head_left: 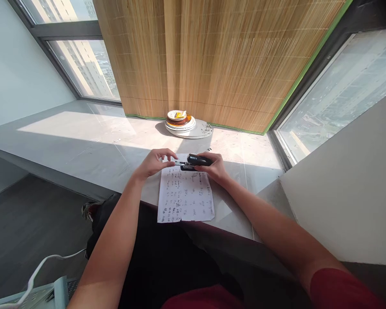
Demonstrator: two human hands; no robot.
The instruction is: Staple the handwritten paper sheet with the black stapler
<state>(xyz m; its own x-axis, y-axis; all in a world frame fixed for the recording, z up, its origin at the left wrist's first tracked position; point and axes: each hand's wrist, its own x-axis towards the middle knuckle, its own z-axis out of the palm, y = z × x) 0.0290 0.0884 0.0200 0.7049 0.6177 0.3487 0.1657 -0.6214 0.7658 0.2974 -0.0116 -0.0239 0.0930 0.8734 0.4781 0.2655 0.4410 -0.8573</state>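
Observation:
My right hand (215, 166) is wrapped around the back of a black stapler (199, 160), held above the paper with its top arm raised from its base. Between the two halves a thin silvery strip sticks out toward the left. At that strip's end, my left hand (156, 163) is pinched, thumb and forefinger close together; what lies between the fingertips is too small to make out. Below both hands, a white sheet of paper (186, 197) covered in handwriting lies on the grey ledge (116, 165), reaching its front edge.
Behind my hands stand stacked plates (180, 125) with a small yellow item on top. A bamboo blind (212, 64) hangs behind them, with windows on both sides. A white wall (341, 193) rises at right. A white cable (40, 268) runs at lower left.

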